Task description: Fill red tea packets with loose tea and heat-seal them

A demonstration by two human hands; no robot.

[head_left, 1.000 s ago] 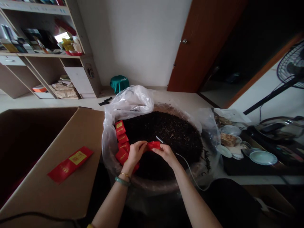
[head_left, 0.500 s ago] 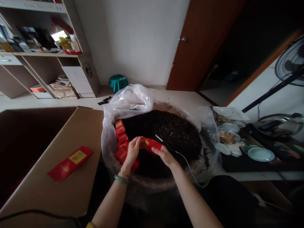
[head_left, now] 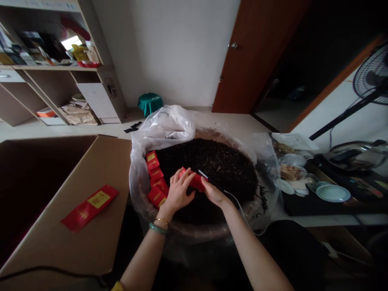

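Note:
My left hand point(head_left: 178, 190) and my right hand point(head_left: 213, 193) together grip a small red packet point(head_left: 196, 180) over a big round basin of dark loose tea point(head_left: 221, 165). Fingers of both hands are curled round the packet. The basin is lined with a clear plastic bag point(head_left: 165, 127). Several filled red packets point(head_left: 155, 176) lie in a row along the basin's left rim, just left of my left hand. A thin black tool with a white cable point(head_left: 239, 206) rests on the tea beside my right hand.
An open cardboard box point(head_left: 91, 226) stands at the left, with flat red packets point(head_left: 89, 207) lying on its flap. Dishes and a tray point(head_left: 330, 194) sit at the right, a fan point(head_left: 371, 81) behind them. Shelves point(head_left: 54, 68) and a brown door point(head_left: 257, 52) stand at the back.
The packet was held up between both hands; now it is lower, on the tea, with my left hand's fingers wrapped further over it.

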